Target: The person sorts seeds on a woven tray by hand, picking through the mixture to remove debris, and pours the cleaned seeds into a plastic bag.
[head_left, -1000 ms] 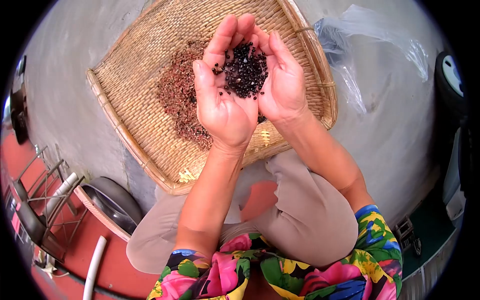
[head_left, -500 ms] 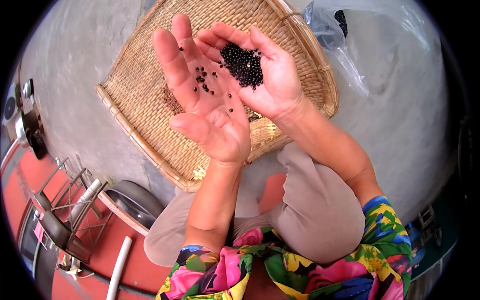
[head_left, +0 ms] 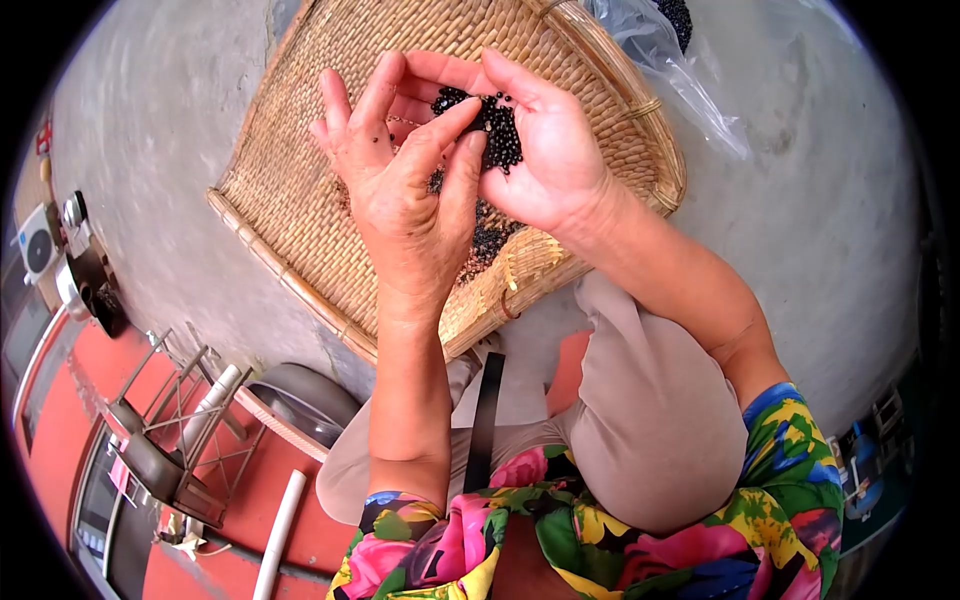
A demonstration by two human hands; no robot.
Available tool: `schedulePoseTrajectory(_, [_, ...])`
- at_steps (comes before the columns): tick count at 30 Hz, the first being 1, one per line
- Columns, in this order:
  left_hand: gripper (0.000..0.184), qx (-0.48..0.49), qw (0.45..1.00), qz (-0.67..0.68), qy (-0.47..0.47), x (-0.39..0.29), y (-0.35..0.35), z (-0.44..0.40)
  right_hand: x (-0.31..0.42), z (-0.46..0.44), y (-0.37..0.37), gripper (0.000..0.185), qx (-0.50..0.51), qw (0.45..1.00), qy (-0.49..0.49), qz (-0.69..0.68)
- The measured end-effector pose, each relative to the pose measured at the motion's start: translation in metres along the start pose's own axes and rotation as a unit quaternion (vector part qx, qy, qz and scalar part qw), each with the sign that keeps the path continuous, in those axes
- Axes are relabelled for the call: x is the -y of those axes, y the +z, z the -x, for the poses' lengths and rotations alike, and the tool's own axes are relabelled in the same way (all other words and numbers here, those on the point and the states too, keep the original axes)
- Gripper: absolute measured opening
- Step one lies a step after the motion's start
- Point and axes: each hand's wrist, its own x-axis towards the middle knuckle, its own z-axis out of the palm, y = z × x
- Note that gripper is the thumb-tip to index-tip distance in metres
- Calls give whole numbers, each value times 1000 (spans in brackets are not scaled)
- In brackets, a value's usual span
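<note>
My right hand, its palm turned up and fingers cupped, holds a small heap of black seeds. Over that palm my left hand is turned back up, its thumb and index finger pinched together at the seeds; what lies between the tips is too small to name. The other left fingers are spread. Below both hands is a woven tray with a pile of reddish and black bits, partly hidden by the left hand.
Clear plastic with black seeds lies on the floor beyond the tray's right rim. At the lower left are a dark basin, a metal-framed stool and a white pipe. My bent knee is near the tray.
My left hand has turned from palm up to palm down and moved its thumb and index finger onto the seeds in my right hand. The view has shifted slightly.
</note>
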Motion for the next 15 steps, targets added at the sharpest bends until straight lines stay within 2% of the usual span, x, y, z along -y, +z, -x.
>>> schedulePoseTrajectory(5, [27, 25, 998, -53, 5, -12, -1, -5, 0, 4, 5, 51, -52, 996, 14, 75])
schedulePoseTrajectory(8, [26, 20, 998, -59, 21, -5, 4, -3, 1, 4, 7, 51, -43, 998, 22, 40])
schedulePoseTrajectory(10, [25, -23, 997, 70, 20, 4, 6, -3, 2, 3, 4, 51, -29, 999, 24, 24])
schedulePoseTrajectory(13, [16, -85, 967, 222, -88, -2, 3, 0, 3, 3, 2, 49, -14, 1000, 13, 2])
schedulePoseTrajectory(15, [10, -145, 938, 293, -117, -6, 2, -1, 4, 4, 2, 48, -14, 1000, 1, -4])
